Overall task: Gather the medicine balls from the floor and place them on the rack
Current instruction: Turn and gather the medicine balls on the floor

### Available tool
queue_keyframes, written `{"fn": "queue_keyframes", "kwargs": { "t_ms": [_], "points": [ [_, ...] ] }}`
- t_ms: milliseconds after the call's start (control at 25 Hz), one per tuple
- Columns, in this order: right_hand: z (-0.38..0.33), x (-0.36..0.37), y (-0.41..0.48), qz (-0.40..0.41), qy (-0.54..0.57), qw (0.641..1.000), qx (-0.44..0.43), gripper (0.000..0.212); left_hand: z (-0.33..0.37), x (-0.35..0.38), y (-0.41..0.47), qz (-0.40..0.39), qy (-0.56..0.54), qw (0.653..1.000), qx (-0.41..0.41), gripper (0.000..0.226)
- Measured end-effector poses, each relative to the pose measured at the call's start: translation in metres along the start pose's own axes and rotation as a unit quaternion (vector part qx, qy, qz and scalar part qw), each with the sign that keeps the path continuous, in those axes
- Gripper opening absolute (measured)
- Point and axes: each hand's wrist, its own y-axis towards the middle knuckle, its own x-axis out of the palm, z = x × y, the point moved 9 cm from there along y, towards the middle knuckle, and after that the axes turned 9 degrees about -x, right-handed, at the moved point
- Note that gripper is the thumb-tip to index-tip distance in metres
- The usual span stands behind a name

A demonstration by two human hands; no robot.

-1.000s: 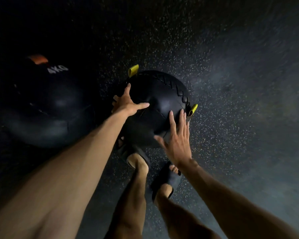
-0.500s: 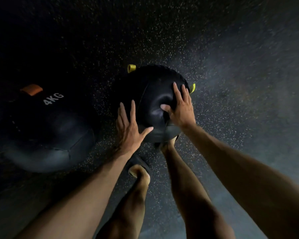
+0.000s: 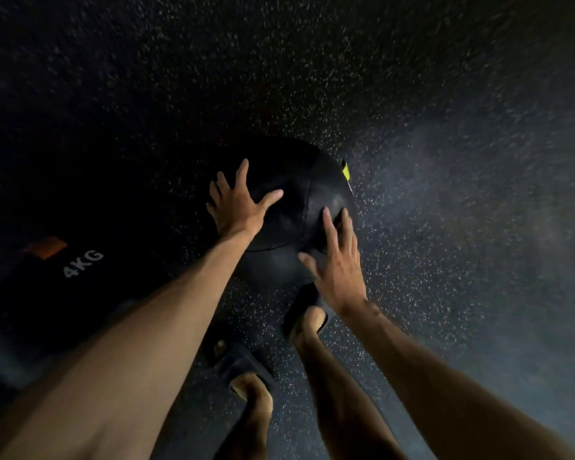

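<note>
I note a dark ball marked 4KG (image 3: 47, 293) on the speckled floor (image 3: 445, 227) at far left. The left hand (image 3: 236, 207) presses the left flank of the black medicine ball (image 3: 296, 220), fingers spread. The right hand (image 3: 339, 263) touches its lower right side, fingers straight and slightly apart. This ball sits just ahead of the sandalled feet (image 3: 309, 323).

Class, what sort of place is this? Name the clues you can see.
Probably a gym: a dark speckled rubber floor, a black medicine ball with a yellow tag, and a second ball marked 4KG.
</note>
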Motion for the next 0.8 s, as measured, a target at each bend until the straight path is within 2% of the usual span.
{"fn": "queue_keyframes", "kwargs": {
  "t_ms": [160,240,320,400,520,640,800],
  "points": [
    [0.000,-0.011,0.041,-0.022,0.017,1.000,-0.005,0.091,0.022,-0.023,0.018,0.076,-0.031,0.997,-0.006,0.076],
    [-0.003,-0.016,0.065,-0.040,0.030,0.999,0.013,0.090,0.025,-0.028,0.007,0.107,-0.034,0.993,0.040,0.075],
    [-0.002,-0.025,0.090,-0.058,0.019,0.997,0.042,0.089,0.022,-0.022,-0.021,0.111,0.001,0.988,0.107,0.082],
    [-0.003,-0.040,0.125,-0.075,0.002,0.995,0.065,0.088,0.016,-0.009,-0.038,0.095,0.045,0.986,0.129,0.096],
    [-0.007,-0.063,0.176,-0.089,0.005,0.992,0.087,0.086,0.026,-0.011,-0.017,0.068,0.027,0.993,0.089,0.099],
    [-0.018,-0.080,0.210,-0.036,0.022,0.996,0.083,0.077,0.056,-0.034,0.028,0.044,0.018,0.996,0.070,0.095],
    [-0.054,-0.090,0.217,0.008,0.000,1.000,-0.017,0.075,0.082,-0.081,0.105,0.004,-0.014,1.000,0.002,0.080]
  ]
}}
